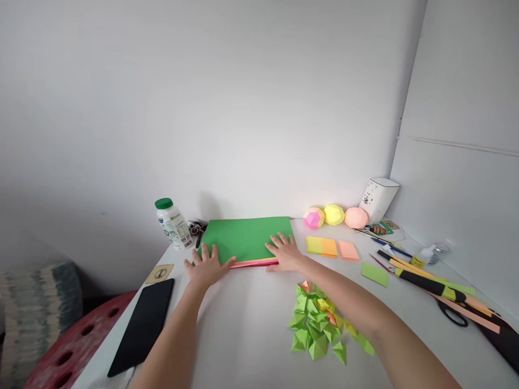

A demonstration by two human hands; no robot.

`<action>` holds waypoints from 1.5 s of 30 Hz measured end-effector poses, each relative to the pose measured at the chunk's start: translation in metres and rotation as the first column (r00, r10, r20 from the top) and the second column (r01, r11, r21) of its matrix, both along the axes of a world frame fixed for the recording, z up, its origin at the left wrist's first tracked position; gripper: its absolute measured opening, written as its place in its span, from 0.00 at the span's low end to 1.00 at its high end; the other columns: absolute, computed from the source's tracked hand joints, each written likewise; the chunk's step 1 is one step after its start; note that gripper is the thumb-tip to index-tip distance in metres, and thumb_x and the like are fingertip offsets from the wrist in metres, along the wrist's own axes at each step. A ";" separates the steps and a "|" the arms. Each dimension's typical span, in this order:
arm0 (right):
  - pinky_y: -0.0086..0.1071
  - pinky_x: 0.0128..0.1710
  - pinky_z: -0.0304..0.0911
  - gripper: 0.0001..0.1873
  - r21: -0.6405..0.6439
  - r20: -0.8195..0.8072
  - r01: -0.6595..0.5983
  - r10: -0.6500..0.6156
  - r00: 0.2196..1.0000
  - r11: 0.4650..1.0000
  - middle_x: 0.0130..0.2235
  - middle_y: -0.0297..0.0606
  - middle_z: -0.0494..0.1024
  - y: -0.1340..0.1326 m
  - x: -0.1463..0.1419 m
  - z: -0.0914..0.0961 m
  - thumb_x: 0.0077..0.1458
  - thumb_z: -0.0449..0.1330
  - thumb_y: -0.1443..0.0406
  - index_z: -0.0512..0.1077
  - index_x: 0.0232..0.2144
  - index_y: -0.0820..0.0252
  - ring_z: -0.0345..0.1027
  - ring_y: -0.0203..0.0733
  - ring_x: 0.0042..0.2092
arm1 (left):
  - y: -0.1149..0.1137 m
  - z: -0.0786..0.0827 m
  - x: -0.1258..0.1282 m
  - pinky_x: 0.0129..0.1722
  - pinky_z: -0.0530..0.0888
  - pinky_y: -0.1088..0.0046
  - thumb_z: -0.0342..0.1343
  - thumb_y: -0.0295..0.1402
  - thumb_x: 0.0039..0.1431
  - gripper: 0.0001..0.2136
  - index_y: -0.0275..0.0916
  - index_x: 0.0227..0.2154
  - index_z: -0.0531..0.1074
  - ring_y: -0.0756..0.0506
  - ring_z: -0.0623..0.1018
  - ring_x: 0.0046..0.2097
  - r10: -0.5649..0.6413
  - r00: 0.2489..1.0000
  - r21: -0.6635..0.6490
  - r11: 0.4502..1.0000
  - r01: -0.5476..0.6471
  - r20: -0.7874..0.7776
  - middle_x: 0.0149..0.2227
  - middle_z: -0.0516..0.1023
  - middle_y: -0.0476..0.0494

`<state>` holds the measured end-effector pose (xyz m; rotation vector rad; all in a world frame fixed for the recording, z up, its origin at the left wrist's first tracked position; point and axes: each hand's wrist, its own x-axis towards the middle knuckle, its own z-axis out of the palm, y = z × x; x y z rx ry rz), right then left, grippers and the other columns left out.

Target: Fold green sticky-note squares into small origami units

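Note:
A stack of coloured paper [247, 237] with a green sheet on top lies against the wall at the back of the table. Pink, red and yellow edges peek out along its front. My left hand [206, 266] rests with spread fingers at the stack's front left corner. At the front right corner, my right hand [284, 253] lies with fingers stretched over the green sheet. Neither hand grips anything. Under my right forearm and left of it sits a pile of folded paper pieces [312, 321], mostly green, some yellow and orange.
Left stand a white bottle [174, 224] with a green cap and a black tablet [144, 327]. Sticky note pads [321, 246] and folded paper balls [334, 214] are at back right. Scissors [453, 314], a cutter [425, 282] and paper strips lie along the right edge.

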<state>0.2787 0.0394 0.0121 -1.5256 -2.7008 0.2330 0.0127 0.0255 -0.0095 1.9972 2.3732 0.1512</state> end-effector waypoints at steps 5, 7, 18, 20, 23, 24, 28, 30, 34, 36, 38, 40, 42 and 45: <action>0.56 0.56 0.41 0.51 -0.161 -0.209 0.444 -0.470 0.857 0.881 0.63 0.61 0.39 0.007 0.001 0.001 0.46 0.49 0.38 0.49 0.60 0.70 0.33 0.67 0.63 | 0.003 0.004 -0.004 0.44 0.65 0.52 0.36 0.49 0.58 0.32 0.25 0.52 0.63 0.27 0.67 0.51 0.177 0.970 0.193 0.959 -0.208 0.166 0.52 0.65 0.21; 0.46 0.56 0.48 0.45 -0.212 -0.296 0.454 -0.499 0.814 0.866 0.61 0.60 0.47 0.010 -0.001 0.002 0.53 0.41 0.41 0.52 0.58 0.71 0.45 0.58 0.61 | 0.004 0.008 -0.005 0.41 0.67 0.56 0.35 0.47 0.59 0.28 0.27 0.47 0.67 0.31 0.71 0.47 0.172 0.965 0.186 0.960 -0.209 0.197 0.48 0.70 0.25; 0.52 0.58 0.33 0.60 -0.171 -0.136 0.177 -0.201 0.970 0.969 0.64 0.55 0.29 -0.016 -0.015 -0.004 0.35 0.60 0.39 0.44 0.62 0.65 0.17 0.64 0.63 | 0.004 0.000 -0.024 0.49 0.62 0.53 0.46 0.59 0.44 0.44 0.30 0.58 0.54 0.25 0.60 0.57 -0.080 0.993 0.031 0.997 0.077 0.093 0.60 0.52 0.23; 0.53 0.58 0.31 0.61 -0.125 -0.139 0.203 -0.219 0.966 0.971 0.64 0.55 0.25 -0.013 -0.010 -0.008 0.35 0.59 0.38 0.43 0.62 0.65 0.15 0.63 0.63 | 0.004 0.000 -0.027 0.49 0.62 0.53 0.47 0.59 0.42 0.46 0.31 0.60 0.52 0.24 0.56 0.58 -0.114 0.991 0.015 0.993 0.114 0.076 0.63 0.44 0.25; 0.51 0.59 0.33 0.63 -0.170 -0.157 0.189 -0.216 0.964 0.967 0.64 0.56 0.24 -0.004 -0.003 -0.015 0.32 0.60 0.38 0.42 0.62 0.65 0.18 0.63 0.63 | 0.004 0.002 -0.029 0.49 0.62 0.53 0.48 0.60 0.39 0.49 0.31 0.60 0.50 0.24 0.56 0.58 -0.154 0.985 -0.032 0.987 0.157 0.080 0.64 0.41 0.27; 0.50 0.59 0.33 0.63 -0.173 -0.171 0.167 -0.197 0.965 0.971 0.64 0.56 0.25 -0.002 -0.001 -0.017 0.32 0.60 0.38 0.43 0.62 0.64 0.19 0.62 0.64 | 0.004 0.003 -0.029 0.50 0.62 0.53 0.49 0.61 0.39 0.49 0.31 0.60 0.50 0.24 0.56 0.58 -0.163 0.983 -0.048 0.985 0.167 0.084 0.64 0.41 0.28; 0.48 0.60 0.36 0.56 -0.072 -0.240 0.117 -0.131 0.962 0.991 0.64 0.55 0.31 0.001 0.007 -0.026 0.39 0.56 0.38 0.48 0.61 0.65 0.22 0.60 0.64 | 0.003 0.001 -0.029 0.50 0.59 0.50 0.47 0.61 0.40 0.47 0.34 0.60 0.53 0.25 0.55 0.58 -0.164 0.985 -0.060 0.984 0.167 0.046 0.63 0.46 0.30; 0.48 0.60 0.37 0.54 -0.033 -0.252 0.101 -0.106 0.962 0.994 0.64 0.57 0.35 0.001 0.009 -0.027 0.42 0.54 0.38 0.49 0.61 0.67 0.26 0.60 0.64 | 0.001 0.000 -0.028 0.50 0.58 0.49 0.45 0.61 0.42 0.45 0.34 0.60 0.53 0.25 0.56 0.58 -0.162 0.987 -0.034 0.986 0.162 0.017 0.63 0.49 0.30; 0.48 0.60 0.38 0.52 0.018 -0.230 0.041 -0.035 0.972 0.999 0.63 0.61 0.41 0.000 0.012 -0.027 0.44 0.54 0.39 0.52 0.60 0.70 0.33 0.62 0.63 | -0.002 -0.001 -0.025 0.49 0.60 0.49 0.43 0.59 0.44 0.44 0.33 0.59 0.54 0.25 0.57 0.56 -0.158 0.987 -0.022 0.987 0.158 -0.006 0.62 0.50 0.30; 0.47 0.59 0.40 0.50 0.038 -0.220 0.013 -0.005 0.976 0.999 0.63 0.61 0.43 0.001 0.013 -0.027 0.45 0.54 0.40 0.53 0.59 0.70 0.35 0.62 0.63 | -0.003 0.001 -0.024 0.48 0.61 0.50 0.44 0.60 0.43 0.45 0.33 0.60 0.54 0.24 0.59 0.55 -0.147 0.989 -0.058 0.987 0.147 0.000 0.62 0.50 0.30; 0.47 0.59 0.41 0.49 0.043 -0.221 0.011 -0.002 0.975 0.999 0.63 0.60 0.44 0.001 0.015 -0.027 0.44 0.54 0.40 0.54 0.59 0.68 0.37 0.62 0.63 | -0.003 0.002 -0.023 0.47 0.61 0.50 0.44 0.61 0.42 0.46 0.32 0.60 0.53 0.24 0.59 0.55 -0.137 0.991 -0.088 0.987 0.137 0.010 0.62 0.51 0.29; 0.47 0.59 0.43 0.49 0.036 -0.229 0.025 -0.017 0.973 0.999 0.63 0.58 0.43 0.001 0.015 -0.029 0.44 0.55 0.40 0.55 0.59 0.67 0.37 0.61 0.63 | -0.002 0.003 -0.025 0.47 0.62 0.51 0.45 0.61 0.41 0.46 0.33 0.59 0.54 0.24 0.59 0.55 -0.138 0.990 -0.073 0.988 0.138 0.004 0.61 0.52 0.29; 0.46 0.59 0.43 0.48 0.038 -0.238 0.032 -0.022 0.971 0.999 0.63 0.57 0.42 0.000 0.015 -0.030 0.44 0.56 0.41 0.55 0.59 0.66 0.35 0.60 0.64 | -0.001 0.001 -0.028 0.48 0.62 0.52 0.46 0.60 0.42 0.44 0.35 0.59 0.56 0.25 0.60 0.55 -0.144 0.990 -0.020 0.989 0.143 -0.015 0.61 0.54 0.31; 0.47 0.60 0.40 0.49 0.037 -0.245 0.089 -0.078 0.966 0.995 0.64 0.56 0.37 -0.004 0.014 -0.032 0.43 0.57 0.41 0.54 0.59 0.66 0.29 0.61 0.64 | 0.003 -0.007 -0.036 0.50 0.62 0.55 0.47 0.58 0.44 0.40 0.36 0.56 0.60 0.29 0.60 0.55 -0.179 0.983 0.073 0.981 0.182 -0.037 0.60 0.57 0.35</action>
